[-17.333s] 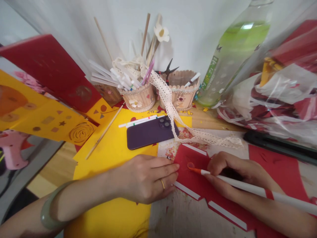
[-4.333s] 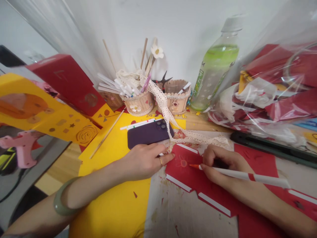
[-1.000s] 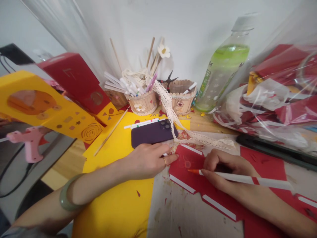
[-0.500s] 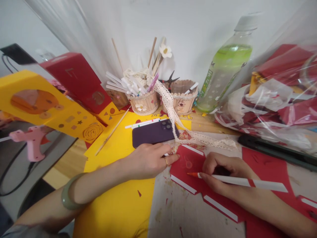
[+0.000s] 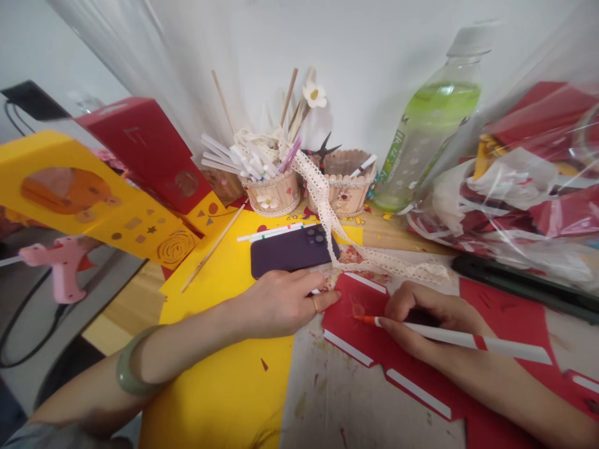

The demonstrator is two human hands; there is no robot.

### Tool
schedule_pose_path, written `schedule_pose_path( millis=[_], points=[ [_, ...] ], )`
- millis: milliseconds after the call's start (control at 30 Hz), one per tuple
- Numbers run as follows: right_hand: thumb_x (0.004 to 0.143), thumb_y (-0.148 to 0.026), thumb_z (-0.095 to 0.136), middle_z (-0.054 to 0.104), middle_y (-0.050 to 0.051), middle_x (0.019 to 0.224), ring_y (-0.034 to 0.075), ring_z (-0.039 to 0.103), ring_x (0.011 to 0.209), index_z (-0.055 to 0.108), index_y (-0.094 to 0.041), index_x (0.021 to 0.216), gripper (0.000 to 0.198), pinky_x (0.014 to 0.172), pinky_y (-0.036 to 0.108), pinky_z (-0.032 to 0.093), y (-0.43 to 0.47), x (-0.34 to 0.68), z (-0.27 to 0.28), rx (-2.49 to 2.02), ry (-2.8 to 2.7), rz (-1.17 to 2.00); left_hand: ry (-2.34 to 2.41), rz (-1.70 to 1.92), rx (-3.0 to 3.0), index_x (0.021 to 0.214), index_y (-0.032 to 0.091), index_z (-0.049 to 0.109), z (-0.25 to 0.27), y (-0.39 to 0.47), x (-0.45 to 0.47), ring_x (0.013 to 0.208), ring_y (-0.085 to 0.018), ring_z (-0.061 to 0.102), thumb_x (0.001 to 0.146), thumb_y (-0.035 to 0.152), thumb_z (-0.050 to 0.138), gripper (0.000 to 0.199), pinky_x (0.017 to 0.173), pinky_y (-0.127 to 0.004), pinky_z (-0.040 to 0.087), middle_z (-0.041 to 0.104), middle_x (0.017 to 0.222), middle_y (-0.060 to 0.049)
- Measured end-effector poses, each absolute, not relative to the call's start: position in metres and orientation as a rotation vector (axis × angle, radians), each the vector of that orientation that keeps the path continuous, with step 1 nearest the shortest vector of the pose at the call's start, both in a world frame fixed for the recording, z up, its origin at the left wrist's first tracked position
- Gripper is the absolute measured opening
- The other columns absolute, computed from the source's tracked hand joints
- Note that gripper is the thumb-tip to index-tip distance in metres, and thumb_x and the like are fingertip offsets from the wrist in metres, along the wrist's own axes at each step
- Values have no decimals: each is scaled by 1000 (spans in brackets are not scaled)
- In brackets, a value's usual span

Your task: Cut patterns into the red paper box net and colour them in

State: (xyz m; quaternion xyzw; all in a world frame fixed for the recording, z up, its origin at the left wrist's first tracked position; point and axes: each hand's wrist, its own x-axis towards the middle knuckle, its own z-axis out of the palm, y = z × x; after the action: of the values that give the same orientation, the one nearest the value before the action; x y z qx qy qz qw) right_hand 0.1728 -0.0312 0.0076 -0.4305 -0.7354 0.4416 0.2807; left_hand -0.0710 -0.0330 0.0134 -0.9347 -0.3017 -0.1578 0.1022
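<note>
My right hand [image 5: 428, 321] is closed round a white marker [image 5: 468, 337] with an orange tip and a red band. Its tip rests on the red card [image 5: 344, 321], beside a faint orange drawing of a round shape. White strips run along the card's edges. My left hand [image 5: 294, 302], wearing a ring, is curled at the card's left side, one fingertip pressing its edge. A small white end pokes out between those fingers; the rest is hidden. Just behind that hand lies a dark purple phone [image 5: 292, 252] on the yellow sheet [image 5: 219, 374].
Behind the phone stand two wooden-stick baskets [image 5: 274, 198] with markers and pliers, lace ribbon [image 5: 318, 187] trailing from them. A green drink bottle [image 5: 421, 137] and a plastic bag of scraps [image 5: 524, 181] are at right. Yellow and red boxes [image 5: 145, 156] and a pink glue gun [image 5: 63, 268] are at left.
The marker tip has shifted slightly up and right over the faint drawing, my right hand moving with it. My left hand stays in place on the card's edge.
</note>
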Motion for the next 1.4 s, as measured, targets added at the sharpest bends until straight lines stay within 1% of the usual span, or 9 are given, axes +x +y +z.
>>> schedule_pose_path(
  millis=[133,333,667,800,967,1167,1400],
  points=[
    [82,-31,57,52,-3,58,10,45,51,49,-21,63,23,44,22,35,-31,174,8,-1167,-2010,1180,-884,-457,-2757,104,19,56,13,-33,-71,66,-10,56,96,19,36,22,50,-20,37,61,84,-1],
    [82,-33,56,54,-1,59,11,46,53,50,-21,62,24,45,23,36,-31,173,7,-1178,-1998,1247,-891,-432,-2742,102,20,57,14,-33,-71,65,-10,55,97,21,34,24,49,-19,36,60,82,0],
    [82,-31,55,49,-3,56,10,41,49,45,-21,60,27,42,22,33,-32,173,7,-1121,-2010,1271,-886,-425,-2753,104,19,57,13,-33,-71,66,-10,56,96,20,34,24,50,-19,37,60,82,0],
    [82,-28,56,53,-2,61,12,46,54,48,-22,63,21,47,22,37,-31,174,9,-1138,-1969,1178,-886,-424,-2751,103,19,57,13,-33,-71,65,-10,56,97,21,33,25,50,-19,37,60,82,-1],
    [82,-35,58,57,0,65,12,48,55,51,-22,67,21,46,23,37,-32,170,11,-1174,-1975,1200,-900,-440,-2746,101,19,58,13,-33,-71,63,-10,55,97,21,34,24,47,-21,35,59,80,0],
    [82,-31,54,56,-1,61,12,47,51,52,-22,67,18,42,22,36,-32,168,14,-1182,-2047,1138,-919,-421,-2752,103,21,57,13,-32,-70,63,-10,54,96,21,36,22,46,-21,33,60,81,1],
    [82,-31,55,58,-1,60,12,51,52,55,-21,66,20,45,21,40,-31,167,19,-1146,-2092,1172,-923,-427,-2744,102,21,56,11,-33,-71,65,-10,55,95,21,41,17,46,-22,33,60,83,2]
  ],
)
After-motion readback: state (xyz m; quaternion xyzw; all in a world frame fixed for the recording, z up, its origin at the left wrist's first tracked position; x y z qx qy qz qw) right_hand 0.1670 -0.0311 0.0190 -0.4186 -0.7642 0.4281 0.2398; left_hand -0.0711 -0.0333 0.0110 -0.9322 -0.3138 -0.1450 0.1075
